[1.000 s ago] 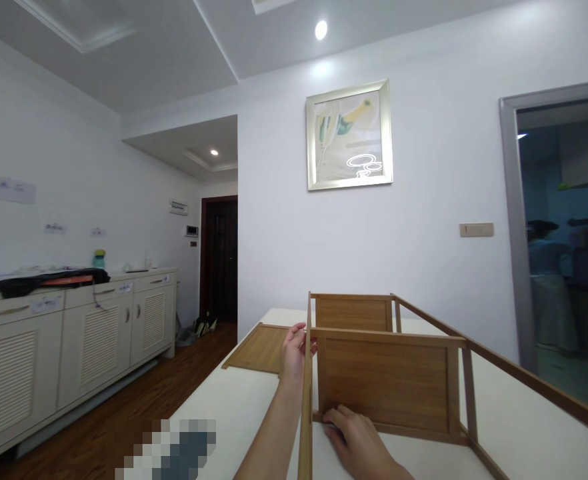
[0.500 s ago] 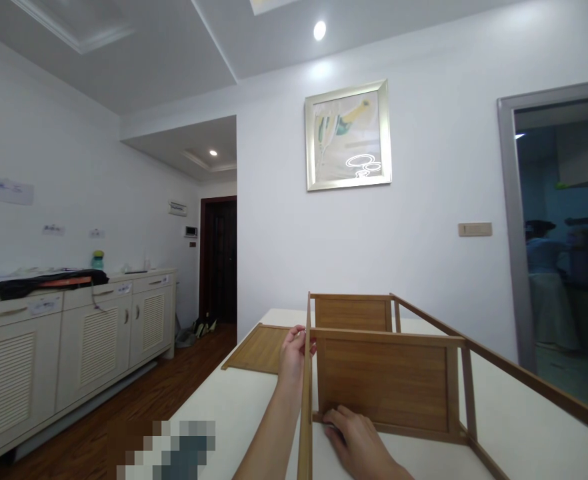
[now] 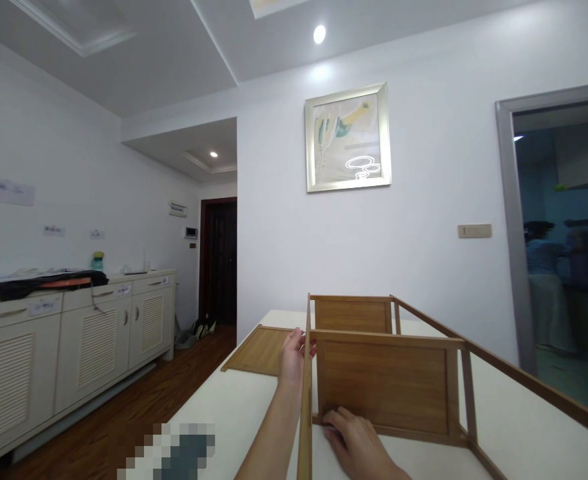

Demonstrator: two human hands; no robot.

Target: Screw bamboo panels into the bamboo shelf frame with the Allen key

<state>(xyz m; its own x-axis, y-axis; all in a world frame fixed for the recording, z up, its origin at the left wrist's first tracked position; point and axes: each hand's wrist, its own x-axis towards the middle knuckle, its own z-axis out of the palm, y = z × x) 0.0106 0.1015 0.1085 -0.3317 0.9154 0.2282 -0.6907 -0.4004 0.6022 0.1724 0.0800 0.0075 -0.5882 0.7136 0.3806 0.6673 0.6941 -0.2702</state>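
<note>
A brown wooden shelf frame (image 3: pixel 465 345) lies on its side on the white table, with two upright panels joined to its rails. The nearer panel (image 3: pixel 384 383) faces me. My left hand (image 3: pixel 293 357) is closed around the left rail, near that panel's top corner, its fingertips partly hidden behind the wood. My right hand (image 3: pixel 357 437) rests low inside the frame, fingers curled at the panel's lower left corner. A thin pale sliver shows by its fingertips, too small to name. Left of the frame, a loose wooden panel (image 3: pixel 257 350) lies flat.
The white table (image 3: pixel 234 407) stands before a wall with a framed picture (image 3: pixel 348 139). Along the left wall runs a white cabinet (image 3: pixel 94 347) with dark cloth on top. A blurred patch covers the lower left. Through the doorway at right, a person (image 3: pixel 547 280) stands.
Both hands keep their places on the shelf frame, with hardly any movement. The camera view shifts very slightly. The person in the doorway moves a little.
</note>
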